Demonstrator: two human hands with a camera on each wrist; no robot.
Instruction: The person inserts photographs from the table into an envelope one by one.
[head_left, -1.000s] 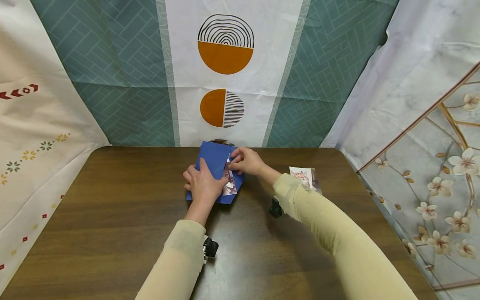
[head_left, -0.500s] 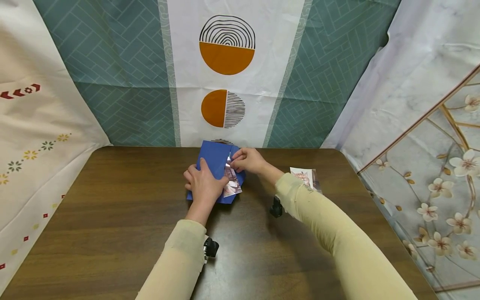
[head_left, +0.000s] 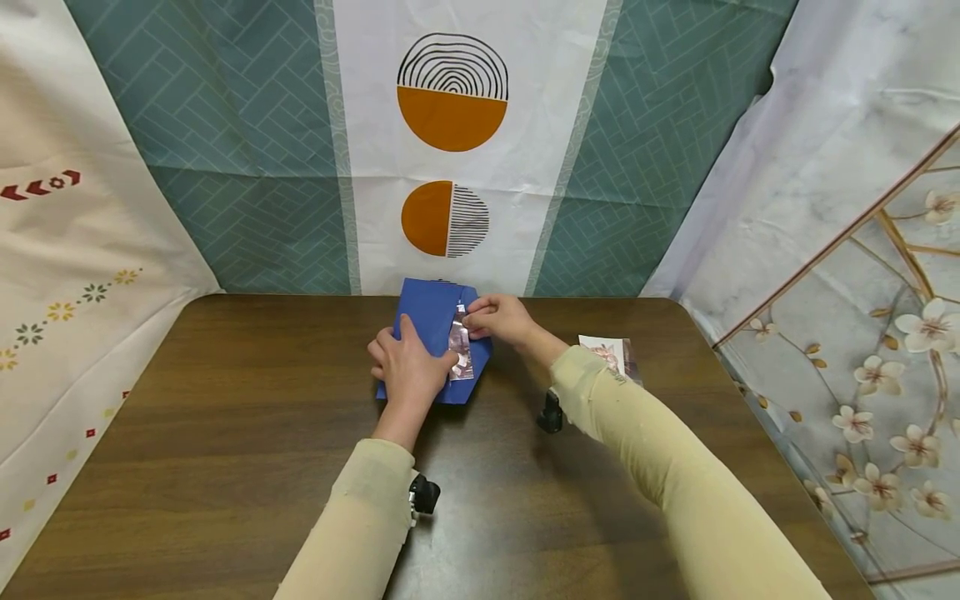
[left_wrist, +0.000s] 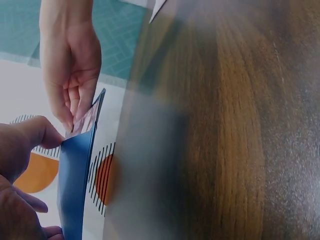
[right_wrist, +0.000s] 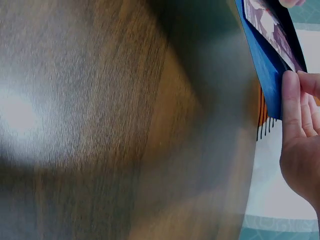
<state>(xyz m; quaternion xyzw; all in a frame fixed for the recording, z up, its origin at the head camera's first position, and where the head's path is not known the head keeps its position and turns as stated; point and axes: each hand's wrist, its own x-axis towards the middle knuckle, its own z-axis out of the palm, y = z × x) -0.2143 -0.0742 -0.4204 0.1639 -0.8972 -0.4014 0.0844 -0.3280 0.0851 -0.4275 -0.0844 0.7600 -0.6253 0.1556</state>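
A blue envelope (head_left: 429,302) is held tilted up at the far side of the table, its open side and flap (head_left: 478,367) facing right. My left hand (head_left: 408,367) grips it, thumb at the edge of the opening. Out of that opening shows a strip of a glossy printed card (head_left: 459,343), the rest hidden inside the envelope. My right hand (head_left: 501,320) pinches the upper end of this strip between thumb and fingers. Close up in the right wrist view, the fingertips (right_wrist: 291,82) meet the card (right_wrist: 270,27) by the blue flap.
Another printed card (head_left: 603,352), white with a reddish picture, lies on the brown wooden table (head_left: 225,450) to the right, partly behind the right sleeve (head_left: 637,433). Patterned cloths (head_left: 262,167) hang behind and at both sides of the table.
The card's lower end swung out to the right, then came back in; a narrower strip now shows along the opening. The envelope has risen slightly. Both hands keep their hold.
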